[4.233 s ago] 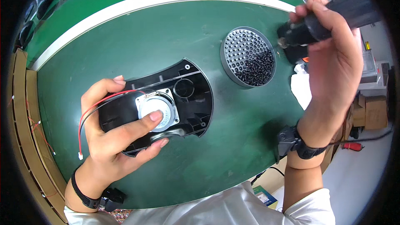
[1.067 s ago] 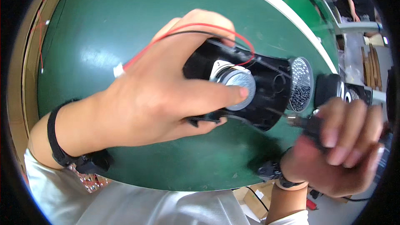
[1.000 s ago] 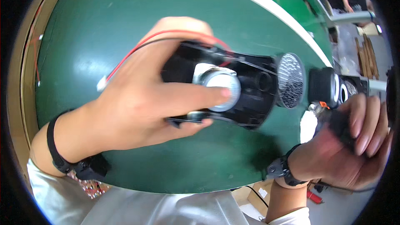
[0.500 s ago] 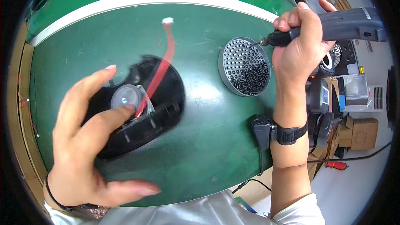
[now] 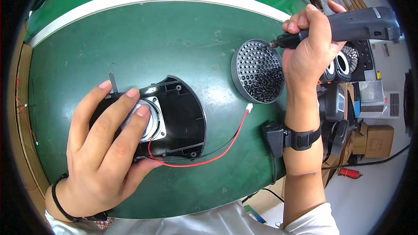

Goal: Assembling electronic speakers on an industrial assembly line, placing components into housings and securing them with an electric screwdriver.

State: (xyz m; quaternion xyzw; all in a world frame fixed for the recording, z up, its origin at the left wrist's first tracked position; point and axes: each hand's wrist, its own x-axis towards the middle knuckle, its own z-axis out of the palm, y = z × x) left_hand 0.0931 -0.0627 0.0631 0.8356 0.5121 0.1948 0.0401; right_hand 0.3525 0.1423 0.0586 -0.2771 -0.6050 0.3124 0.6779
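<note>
A black plastic housing lies on the green tabletop with its ribbed inner side up. A small round speaker with a square metal flange sits in it. My left hand is closed over them, fingertips on the speaker and thumb at the housing's near edge. From the speaker, a red and black wire pair curves right to a white connector. My right hand grips a black electric screwdriver, its tip near the rim of a round grey screw tray. Black screws are heaped in the tray's near part.
A black device is strapped to my right wrist, with a cable hanging down. Along the left edge runs a cardboard strip with thin wires. Cardboard boxes, headphone-like black parts and a clear bin stand to the right.
The housing has turned, and its wires have swung from the far side round to the right. My left fingers have come together over the speaker. The screwdriver has shifted slightly.
</note>
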